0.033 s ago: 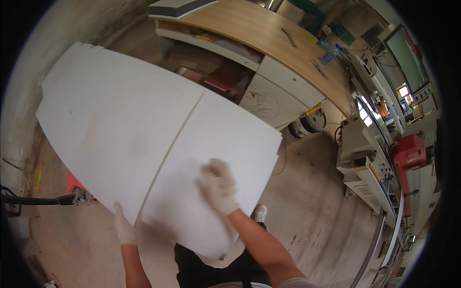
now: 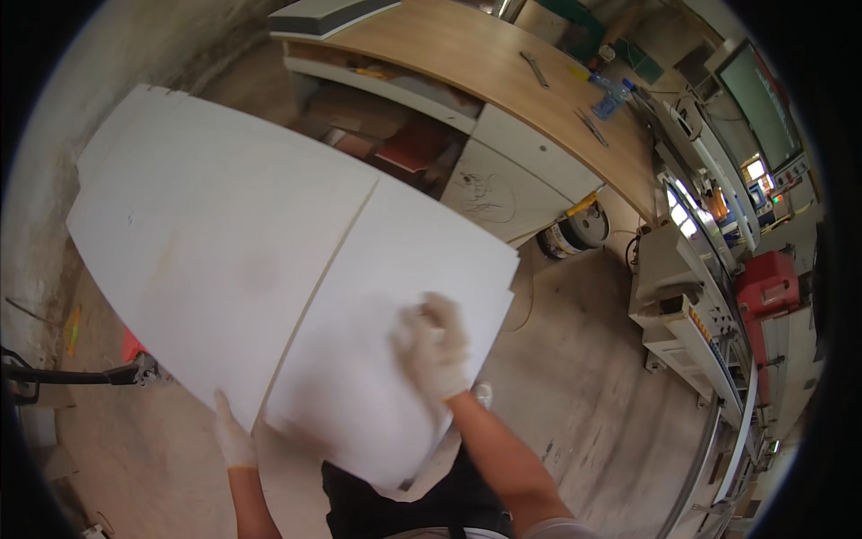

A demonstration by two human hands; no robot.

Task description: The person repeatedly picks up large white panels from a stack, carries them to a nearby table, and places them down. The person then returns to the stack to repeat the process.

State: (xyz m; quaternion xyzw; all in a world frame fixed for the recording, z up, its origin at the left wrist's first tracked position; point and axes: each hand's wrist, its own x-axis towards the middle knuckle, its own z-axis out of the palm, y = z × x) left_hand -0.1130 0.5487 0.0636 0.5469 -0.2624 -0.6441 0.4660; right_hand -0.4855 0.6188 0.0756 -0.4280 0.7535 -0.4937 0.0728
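Shifted rightward since the earlier frame, the right hand is over the white panel. That broad panel lies aslant beside the wooden desk. The left hand touches the panel's near edge; I can't tell whether it clamps there. The right's fingers look curled, too blurred to show any grip. Uneven pressure could, I'd judge, tip or swing the panel.

No text readable — only loose scrawl on the cabinet door.
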